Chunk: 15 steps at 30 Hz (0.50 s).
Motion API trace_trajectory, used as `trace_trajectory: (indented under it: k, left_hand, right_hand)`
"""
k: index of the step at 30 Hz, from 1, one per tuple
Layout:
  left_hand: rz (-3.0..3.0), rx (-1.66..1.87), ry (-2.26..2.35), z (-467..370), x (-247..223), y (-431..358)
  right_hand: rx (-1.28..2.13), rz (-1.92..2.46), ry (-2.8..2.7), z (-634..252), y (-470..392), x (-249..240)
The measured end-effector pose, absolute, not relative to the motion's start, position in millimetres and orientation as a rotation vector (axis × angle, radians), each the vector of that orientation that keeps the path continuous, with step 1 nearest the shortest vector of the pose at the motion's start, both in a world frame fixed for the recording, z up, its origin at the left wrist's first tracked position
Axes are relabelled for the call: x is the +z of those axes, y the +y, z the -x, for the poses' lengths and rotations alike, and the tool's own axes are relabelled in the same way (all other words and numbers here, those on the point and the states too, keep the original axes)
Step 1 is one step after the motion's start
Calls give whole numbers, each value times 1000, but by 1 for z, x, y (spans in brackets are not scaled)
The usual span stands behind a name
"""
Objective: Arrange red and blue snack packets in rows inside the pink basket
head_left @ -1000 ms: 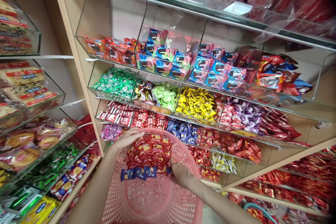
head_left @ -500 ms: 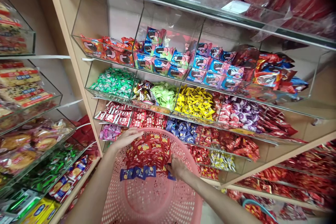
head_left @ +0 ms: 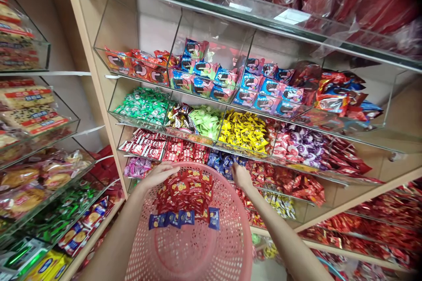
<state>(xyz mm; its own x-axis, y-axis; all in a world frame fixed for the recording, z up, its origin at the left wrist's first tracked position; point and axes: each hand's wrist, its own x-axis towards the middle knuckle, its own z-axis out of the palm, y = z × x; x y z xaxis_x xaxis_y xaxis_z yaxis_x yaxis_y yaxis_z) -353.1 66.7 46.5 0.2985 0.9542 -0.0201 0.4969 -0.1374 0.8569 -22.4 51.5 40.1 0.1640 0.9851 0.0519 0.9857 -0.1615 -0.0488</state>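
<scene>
A pink perforated basket (head_left: 231, 232) holds a heap of red candy packets (head_left: 187, 191) and several blue packets (head_left: 186, 217) in a row below them. A separate blue packet lies to the right of that row. My left hand (head_left: 161, 174) is closed on the basket's upper left rim. Beyond the rim, my right hand (head_left: 241, 176) is at the shelf compartment of blue packets (head_left: 222, 162); its fingers are curled together, and what they hold, if anything, is too small to make out.
Glass-fronted shelves (head_left: 198, 134) carry green, yellow (head_left: 244, 131), purple and red candies ahead. Boxed-in shelves of packaged cakes (head_left: 29, 96) stand at the left. Red packets fill slanted shelves at the lower right, and red bags hang over the top glass edge.
My right hand has moved from inside the basket up and right to the blue packets on the shelf. The blue packet it was at now lies in the basket.
</scene>
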Motion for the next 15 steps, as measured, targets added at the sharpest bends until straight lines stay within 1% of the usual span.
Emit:
trace_trajectory:
  k: [7,15]
  left_hand:
    - [-1751,730,1307,353,47,66]
    - [-1745,761,1290,354,43,69]
  right_hand:
    - [3,2197,-2164,5,78,6]
    - [20,2149,-2184,-1,75,10]
